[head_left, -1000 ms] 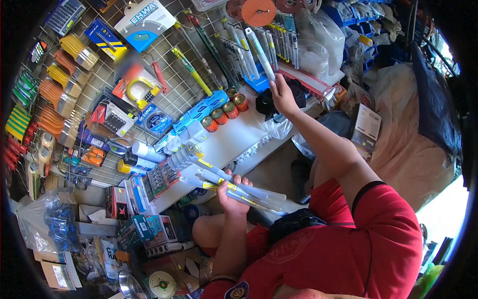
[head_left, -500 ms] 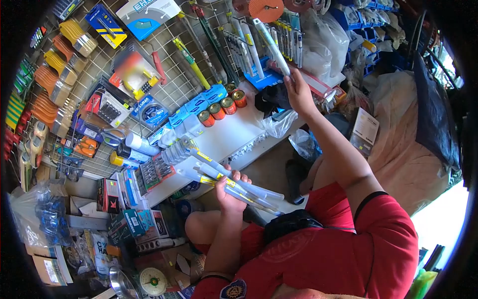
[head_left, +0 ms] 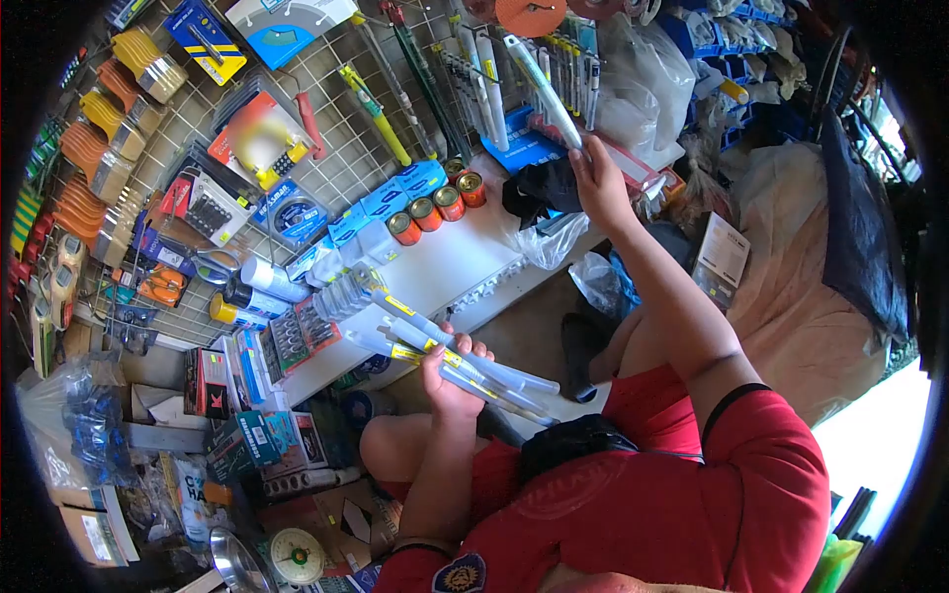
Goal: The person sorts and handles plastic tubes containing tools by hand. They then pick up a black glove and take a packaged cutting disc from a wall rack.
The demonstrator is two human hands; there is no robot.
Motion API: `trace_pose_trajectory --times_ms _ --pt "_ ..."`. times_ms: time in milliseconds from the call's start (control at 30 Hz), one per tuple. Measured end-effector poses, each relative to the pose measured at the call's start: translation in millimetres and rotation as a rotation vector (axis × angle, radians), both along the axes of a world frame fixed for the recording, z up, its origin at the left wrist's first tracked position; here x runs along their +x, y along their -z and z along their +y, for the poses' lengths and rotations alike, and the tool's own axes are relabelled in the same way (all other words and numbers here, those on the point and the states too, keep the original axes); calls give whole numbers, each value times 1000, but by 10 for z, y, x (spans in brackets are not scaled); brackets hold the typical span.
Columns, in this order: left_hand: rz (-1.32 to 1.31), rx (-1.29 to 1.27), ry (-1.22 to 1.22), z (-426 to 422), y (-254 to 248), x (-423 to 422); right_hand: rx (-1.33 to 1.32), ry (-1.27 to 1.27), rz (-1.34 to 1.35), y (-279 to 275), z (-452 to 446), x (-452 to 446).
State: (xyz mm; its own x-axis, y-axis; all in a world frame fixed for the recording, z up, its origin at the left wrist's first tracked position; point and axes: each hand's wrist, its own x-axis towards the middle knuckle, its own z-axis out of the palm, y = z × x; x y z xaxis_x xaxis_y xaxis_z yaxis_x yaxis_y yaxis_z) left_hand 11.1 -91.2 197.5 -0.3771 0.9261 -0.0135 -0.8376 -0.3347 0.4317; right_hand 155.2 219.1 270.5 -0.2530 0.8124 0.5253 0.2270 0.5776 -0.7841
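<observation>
Farther right than before, right grip (head_left: 601,188) around one packet (head_left: 544,89), left grip (head_left: 452,390) around bundle (head_left: 502,374).

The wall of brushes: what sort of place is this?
Probably a hardware shop: paintbrushes hang on a wire grid, and small cans stand in a row on a white shelf.

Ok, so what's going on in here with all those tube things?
A person in a red shirt is handling long plastic tubes. The left hand grips a bunch with yellow labels in front of the body. The right hand holds a single pale tube by its lower end, close to similar tubes hanging on the wire grid.
</observation>
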Motion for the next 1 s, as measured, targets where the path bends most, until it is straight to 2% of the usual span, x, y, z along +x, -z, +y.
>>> trace_pose_trajectory --times_ms 100,400,500,800,1000 --pt "9 -10 -12 -10 -7 0 -68 9 -47 -86 -22 30" --pt "3 -39 -38 -15 -67 29 -45 25 -47 -159 -37 74" --pt "-4 -38 -31 -15 -59 25 41 27 -4 -97 -1 57" --pt "13 -24 -24 -18 -13 -5 -37 33 -107 -89 39 105" --pt "9 -9 -23 -23 0 -12 -12 30 -74 -86 17 90"
